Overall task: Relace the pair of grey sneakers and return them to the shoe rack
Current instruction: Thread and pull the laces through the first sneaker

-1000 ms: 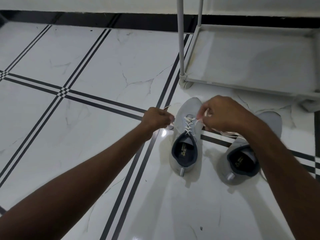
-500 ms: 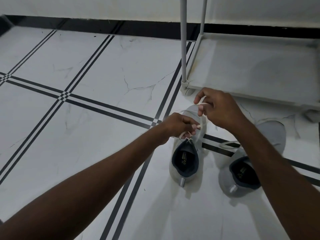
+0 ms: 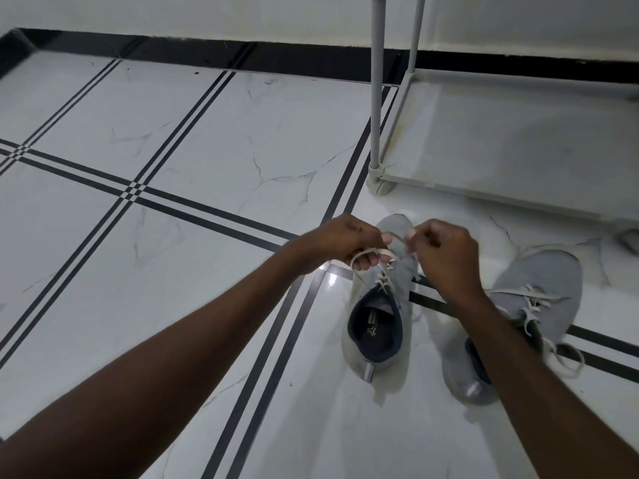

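Two grey sneakers stand on the white tiled floor, toes pointing away from me. Over the left sneaker (image 3: 377, 326), my left hand (image 3: 340, 242) pinches a loop of its white lace (image 3: 368, 253). My right hand (image 3: 444, 252) grips the other end of that lace just above the toe. The right sneaker (image 3: 539, 288) sits apart to the right, partly hidden by my right forearm, and its lace ends trail loose over the floor. The grey shoe rack (image 3: 377, 98) stands beyond the shoes, its bottom shelf bare.
A rack leg and foot (image 3: 380, 181) stand close behind the left sneaker's toe. A black skirting (image 3: 207, 57) runs along the far wall. White tiles with black stripes stretch out to the left.
My hands have shifted: the right one dropped from above the toe to level with the left, and both now hold lace ends close together over the left sneaker.
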Demonstrator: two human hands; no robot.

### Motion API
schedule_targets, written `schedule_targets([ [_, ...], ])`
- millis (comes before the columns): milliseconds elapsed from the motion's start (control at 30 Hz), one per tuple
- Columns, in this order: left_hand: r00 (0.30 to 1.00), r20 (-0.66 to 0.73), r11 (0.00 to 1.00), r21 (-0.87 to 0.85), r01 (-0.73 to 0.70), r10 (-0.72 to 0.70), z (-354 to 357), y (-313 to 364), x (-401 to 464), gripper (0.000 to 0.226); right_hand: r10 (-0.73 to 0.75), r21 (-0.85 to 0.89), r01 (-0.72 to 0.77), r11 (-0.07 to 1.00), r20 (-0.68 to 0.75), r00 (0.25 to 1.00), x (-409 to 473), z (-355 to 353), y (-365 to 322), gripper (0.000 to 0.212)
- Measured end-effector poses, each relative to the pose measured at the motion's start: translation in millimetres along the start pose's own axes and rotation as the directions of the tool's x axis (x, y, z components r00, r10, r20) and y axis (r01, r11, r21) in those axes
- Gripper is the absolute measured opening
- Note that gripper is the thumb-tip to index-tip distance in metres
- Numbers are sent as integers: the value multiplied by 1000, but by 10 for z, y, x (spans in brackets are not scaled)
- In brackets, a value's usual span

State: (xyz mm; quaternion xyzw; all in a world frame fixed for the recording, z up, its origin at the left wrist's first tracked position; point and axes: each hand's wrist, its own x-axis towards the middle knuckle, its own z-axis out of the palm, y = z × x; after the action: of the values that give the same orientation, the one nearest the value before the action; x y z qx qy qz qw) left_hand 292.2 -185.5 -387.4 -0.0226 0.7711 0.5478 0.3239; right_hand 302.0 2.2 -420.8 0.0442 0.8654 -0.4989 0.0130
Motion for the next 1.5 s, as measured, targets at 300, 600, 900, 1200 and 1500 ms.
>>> schedule_targets([
  [300,849,-88,552,793,-257,522,49,-82,115,14,94,66,-128,990,379,921,20,84,73,17],
  [600,747,-492,872,424,-243,447,365,-285,-22,12,174,280,-403,871,592,787,130,9,80,15],
  [900,749,-426,817,-514,261,-508,6,-709,-169,13,296,43,-301,953,85,951,236,-393,251,31],
  [1200,969,-184,740,673,3,163,300,-548,-55,35,-133,-449,296,843,359,924,-174,144,285,36],
  [1500,943,-170,709,700,-89,287,280,-606,-57,9,-61,-247,173,954,404,913,-210,58,482,8],
])
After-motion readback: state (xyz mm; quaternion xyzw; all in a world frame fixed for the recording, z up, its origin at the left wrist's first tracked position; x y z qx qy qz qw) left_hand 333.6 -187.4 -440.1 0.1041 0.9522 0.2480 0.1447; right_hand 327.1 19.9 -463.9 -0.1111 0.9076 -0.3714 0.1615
